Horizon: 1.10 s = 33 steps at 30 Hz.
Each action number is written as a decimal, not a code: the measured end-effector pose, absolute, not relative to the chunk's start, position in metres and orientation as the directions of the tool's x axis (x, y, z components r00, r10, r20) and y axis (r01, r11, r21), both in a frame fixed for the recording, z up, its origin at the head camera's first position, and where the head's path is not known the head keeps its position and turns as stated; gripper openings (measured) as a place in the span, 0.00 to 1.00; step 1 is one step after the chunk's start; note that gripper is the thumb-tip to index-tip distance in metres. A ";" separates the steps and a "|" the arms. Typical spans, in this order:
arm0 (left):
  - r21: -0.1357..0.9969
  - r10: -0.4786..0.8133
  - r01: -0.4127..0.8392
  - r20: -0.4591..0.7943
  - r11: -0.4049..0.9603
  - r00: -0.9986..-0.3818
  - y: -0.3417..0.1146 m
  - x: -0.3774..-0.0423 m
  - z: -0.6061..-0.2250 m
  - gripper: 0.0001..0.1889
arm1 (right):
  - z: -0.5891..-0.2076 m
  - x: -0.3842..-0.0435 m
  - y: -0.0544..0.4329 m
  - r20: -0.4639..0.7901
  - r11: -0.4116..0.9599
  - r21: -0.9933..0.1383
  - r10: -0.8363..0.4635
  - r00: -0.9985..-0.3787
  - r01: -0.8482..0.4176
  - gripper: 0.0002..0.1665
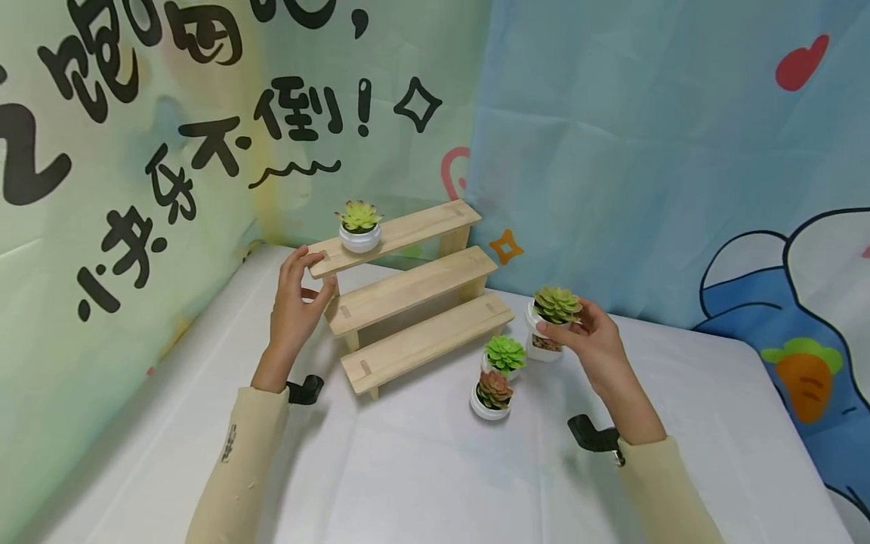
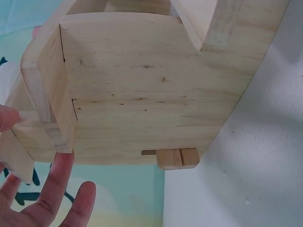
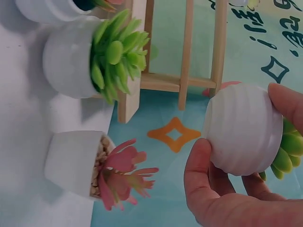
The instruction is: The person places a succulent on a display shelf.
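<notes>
My left hand (image 1: 291, 311) grips the left end of the top step of a three-step wooden plant stand (image 1: 414, 283). Its fingertips (image 2: 64, 163) touch the plank edges in the left wrist view. A green succulent in a ribbed white pot (image 3: 244, 130) is pinched between the thumb and fingers of my right hand (image 1: 598, 340), off the table. Below it stands a tapered white pot (image 3: 71, 163) with pebbles and a pink succulent, mostly hidden in the head view. Beside that are a bright green succulent (image 1: 504, 353) and a reddish-brown succulent (image 1: 494, 389), both in white pots.
A yellow-green succulent with reddish tips (image 1: 359, 227) stands in a white pot on the top step, near its left end. White cloth covers the table (image 1: 435, 483). Printed fabric backdrops (image 1: 612, 151) rise behind and to the left.
</notes>
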State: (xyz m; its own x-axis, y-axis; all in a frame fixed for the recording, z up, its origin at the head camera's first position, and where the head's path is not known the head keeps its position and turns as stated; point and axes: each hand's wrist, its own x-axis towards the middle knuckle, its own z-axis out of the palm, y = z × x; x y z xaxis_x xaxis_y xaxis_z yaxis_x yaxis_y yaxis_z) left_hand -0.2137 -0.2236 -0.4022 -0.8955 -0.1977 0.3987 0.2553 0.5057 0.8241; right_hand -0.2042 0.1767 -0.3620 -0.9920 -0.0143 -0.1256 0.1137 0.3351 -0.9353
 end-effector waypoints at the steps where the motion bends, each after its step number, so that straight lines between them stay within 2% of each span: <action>1: 0.822 -0.198 0.252 0.398 0.510 -0.896 -0.224 -0.214 -0.402 0.23 | -0.361 -0.205 0.176 -0.121 0.331 -0.937 -0.023 -0.992 0.107 0.48; 6: 0.823 -0.210 0.240 0.392 0.515 -0.896 -0.224 -0.212 -0.399 0.23 | -0.361 -0.208 0.171 -0.094 0.308 -0.949 -0.064 -0.994 0.070 0.46; 15: 0.819 -0.201 0.253 0.403 0.515 -0.893 -0.224 -0.216 -0.404 0.23 | -0.356 -0.215 0.158 -0.092 0.302 -0.951 -0.085 -0.992 0.062 0.48; 22: 0.819 -0.198 0.260 0.407 0.511 -0.892 -0.223 -0.215 -0.405 0.23 | -0.350 -0.224 0.147 -0.072 0.286 -0.958 -0.149 -0.986 0.026 0.43; 33: 0.824 -0.209 0.255 0.403 0.506 -0.891 -0.223 -0.215 -0.406 0.23 | -0.341 -0.241 0.126 -0.089 0.295 -0.955 -0.184 -0.979 0.032 0.44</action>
